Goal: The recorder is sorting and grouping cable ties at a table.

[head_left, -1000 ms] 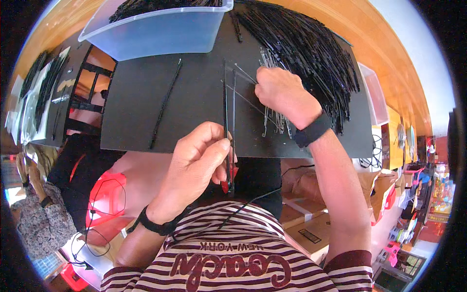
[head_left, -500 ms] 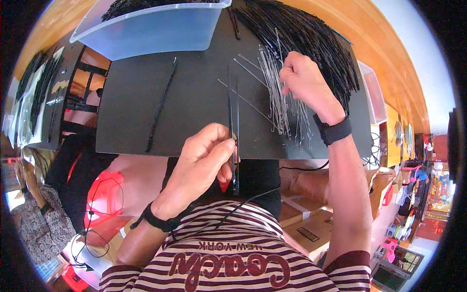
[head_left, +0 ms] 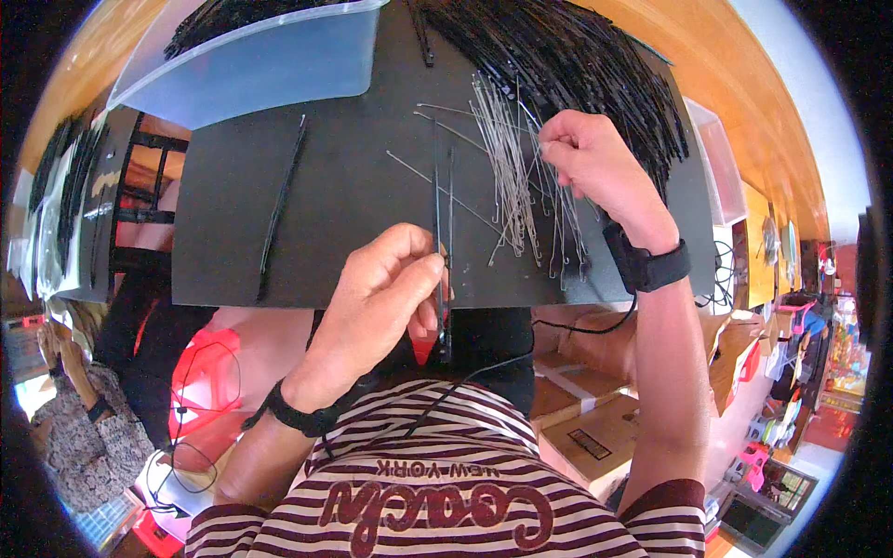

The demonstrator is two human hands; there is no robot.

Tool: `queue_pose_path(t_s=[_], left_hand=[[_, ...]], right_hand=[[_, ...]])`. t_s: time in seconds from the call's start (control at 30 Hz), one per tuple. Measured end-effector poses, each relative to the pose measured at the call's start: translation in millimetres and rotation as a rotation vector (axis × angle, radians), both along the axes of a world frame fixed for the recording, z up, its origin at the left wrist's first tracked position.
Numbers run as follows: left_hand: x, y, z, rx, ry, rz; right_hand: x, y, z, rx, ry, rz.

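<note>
Silver wires [head_left: 521, 177] on the black board [head_left: 353, 186]: right hand [head_left: 595, 167] has just reached up, fingers pinching some; left hand [head_left: 386, 298] keeps gripping the black strips [head_left: 440, 232].

On the work board [head_left: 353, 214], loose metal wires [head_left: 521, 177] lie right, a single strip [head_left: 282, 205] left. Behind them sit a plastic tub [head_left: 251, 65] and a heap of strips [head_left: 567, 56]. Cardboard boxes [head_left: 595, 418] stand below right.
</note>
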State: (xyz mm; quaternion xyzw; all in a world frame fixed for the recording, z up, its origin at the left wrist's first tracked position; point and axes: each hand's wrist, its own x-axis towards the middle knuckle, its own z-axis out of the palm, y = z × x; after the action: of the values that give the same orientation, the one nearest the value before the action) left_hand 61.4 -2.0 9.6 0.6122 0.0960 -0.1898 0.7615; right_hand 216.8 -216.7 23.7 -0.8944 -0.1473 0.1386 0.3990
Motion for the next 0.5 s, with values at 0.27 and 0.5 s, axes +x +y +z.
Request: queue_pose_path(t_s=[0.27, 0.5], left_hand=[[2.4, -6.1, -8.2, 0.036, -0.004, 0.032], [1.0, -4.1, -7.4, -0.01, -0.007, 0.034]], right_hand=[[11.9, 17.6, -16.1, -0.313, -0.27, 0.09], [5.2, 27.5, -2.3, -0.135, -0.139, 0.03]])
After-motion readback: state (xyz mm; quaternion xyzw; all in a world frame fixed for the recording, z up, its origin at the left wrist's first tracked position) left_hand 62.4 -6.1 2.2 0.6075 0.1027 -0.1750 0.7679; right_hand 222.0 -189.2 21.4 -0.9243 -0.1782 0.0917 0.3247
